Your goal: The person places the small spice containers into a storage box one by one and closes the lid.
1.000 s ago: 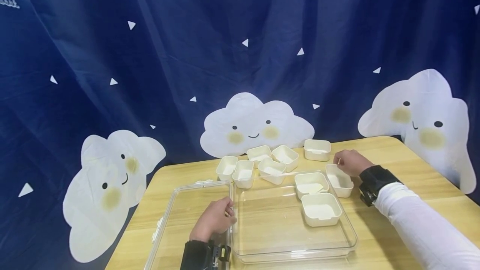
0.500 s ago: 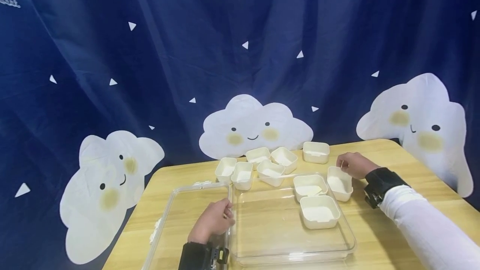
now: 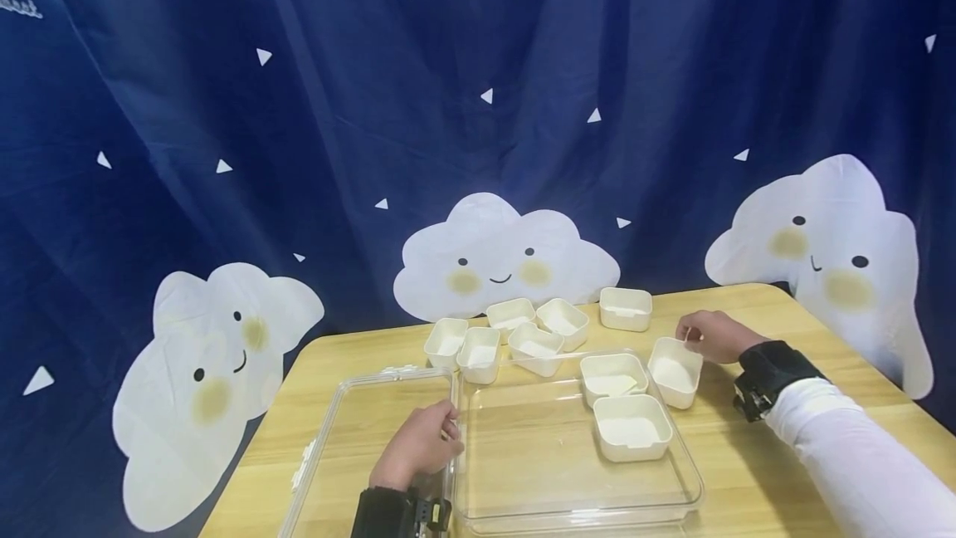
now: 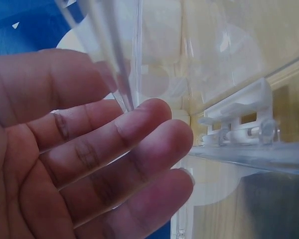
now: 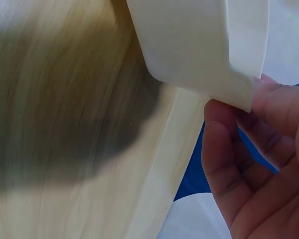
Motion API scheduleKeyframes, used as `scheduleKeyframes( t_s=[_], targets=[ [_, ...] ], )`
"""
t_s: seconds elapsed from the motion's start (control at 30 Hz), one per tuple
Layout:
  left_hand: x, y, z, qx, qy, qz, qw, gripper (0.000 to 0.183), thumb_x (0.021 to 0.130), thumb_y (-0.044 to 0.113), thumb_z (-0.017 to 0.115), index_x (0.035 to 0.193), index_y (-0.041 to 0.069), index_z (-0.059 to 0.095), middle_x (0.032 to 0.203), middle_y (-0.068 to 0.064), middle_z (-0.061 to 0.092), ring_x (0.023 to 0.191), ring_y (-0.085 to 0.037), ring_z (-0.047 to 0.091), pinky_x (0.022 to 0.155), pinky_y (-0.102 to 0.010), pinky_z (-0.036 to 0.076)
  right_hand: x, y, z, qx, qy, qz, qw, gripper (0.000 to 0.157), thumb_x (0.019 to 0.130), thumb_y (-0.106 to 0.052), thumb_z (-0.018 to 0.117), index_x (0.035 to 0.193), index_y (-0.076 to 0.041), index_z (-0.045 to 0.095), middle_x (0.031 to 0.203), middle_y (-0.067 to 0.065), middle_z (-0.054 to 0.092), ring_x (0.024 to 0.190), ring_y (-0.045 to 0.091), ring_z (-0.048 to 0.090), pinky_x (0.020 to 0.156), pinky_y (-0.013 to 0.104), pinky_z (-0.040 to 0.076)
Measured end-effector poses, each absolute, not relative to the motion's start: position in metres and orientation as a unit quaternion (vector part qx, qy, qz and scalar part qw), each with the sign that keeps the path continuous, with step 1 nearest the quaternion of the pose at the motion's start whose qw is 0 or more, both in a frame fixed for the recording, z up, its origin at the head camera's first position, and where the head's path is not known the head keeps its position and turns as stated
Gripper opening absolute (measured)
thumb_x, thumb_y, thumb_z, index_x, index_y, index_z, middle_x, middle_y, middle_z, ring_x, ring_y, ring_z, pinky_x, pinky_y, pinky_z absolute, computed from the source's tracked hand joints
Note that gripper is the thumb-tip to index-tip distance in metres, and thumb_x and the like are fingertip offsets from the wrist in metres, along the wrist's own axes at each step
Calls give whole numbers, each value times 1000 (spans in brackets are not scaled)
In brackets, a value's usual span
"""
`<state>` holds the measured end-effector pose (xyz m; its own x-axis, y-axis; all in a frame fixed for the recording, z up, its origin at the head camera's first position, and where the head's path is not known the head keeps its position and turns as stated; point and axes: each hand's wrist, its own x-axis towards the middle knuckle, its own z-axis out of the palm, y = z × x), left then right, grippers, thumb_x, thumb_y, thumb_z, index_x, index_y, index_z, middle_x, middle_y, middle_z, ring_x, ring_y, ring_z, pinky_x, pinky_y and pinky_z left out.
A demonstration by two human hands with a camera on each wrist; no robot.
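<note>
On the right of the table, the thumb and fingers of my right hand (image 3: 717,336) pinch the far rim of a small cream storage box (image 3: 675,374). Its wall (image 5: 189,45) fills the top of the right wrist view, where my fingertips grip a corner of the rim. My left hand (image 3: 421,442) holds the inner edge of a clear lid (image 3: 388,405) between thumb and fingers. Beside it lies a wide clear plastic case (image 3: 538,455). Two cream boxes sit at the case's right side, a rear one (image 3: 607,376) with a pale piece inside and a front one (image 3: 633,430).
Several more cream boxes stand behind the case, among them a heart-shaped one (image 3: 535,349). Another box (image 3: 626,310) is at the table's back edge. White clips (image 4: 244,114) sit close to my left fingers. A blue cloud-print curtain (image 3: 478,131) hangs behind the wooden table (image 3: 754,314).
My right hand has turned the pinched cream box and drawn its far end slightly right. The left hand keeps its hold on the lid. The head view has tilted up a little.
</note>
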<state>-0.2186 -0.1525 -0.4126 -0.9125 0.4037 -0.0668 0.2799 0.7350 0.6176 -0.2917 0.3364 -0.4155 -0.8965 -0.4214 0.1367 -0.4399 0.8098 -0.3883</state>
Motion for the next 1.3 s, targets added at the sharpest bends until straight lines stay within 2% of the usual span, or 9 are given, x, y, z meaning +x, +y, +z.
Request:
scheduleKeyframes(
  t_s=[0.23, 0.53, 1.3],
  targets=[
    [-218, -152, -416, 179, 926, 318, 97, 31, 78, 1, 68, 108, -5, 60, 84, 0, 61, 74, -17, 55, 62, -33, 47, -287, 340, -413, 222, -951, 214, 13, 7, 81, 1, 67, 82, -2, 62, 78, 0, 63, 74, 20, 61, 69, 40, 51],
    [-218, -151, -414, 186, 924, 318, 98, 32, 80, 1, 70, 110, -6, 59, 86, 0, 61, 76, -16, 57, 66, -35, 49, -284, 349, -413, 171, -955, 239, -26, 6, 84, 2, 64, 87, -2, 62, 78, 2, 61, 67, 15, 58, 60, 31, 50],
    [-219, -152, -414, 182, 927, 314, 96, 33, 80, 2, 71, 110, -5, 59, 86, -1, 62, 77, -17, 57, 66, -36, 49, -281, 353, -415, 149, -951, 269, -24, 4, 84, 0, 63, 87, 1, 61, 73, 1, 62, 60, 15, 59, 57, 31, 50]
  ],
)
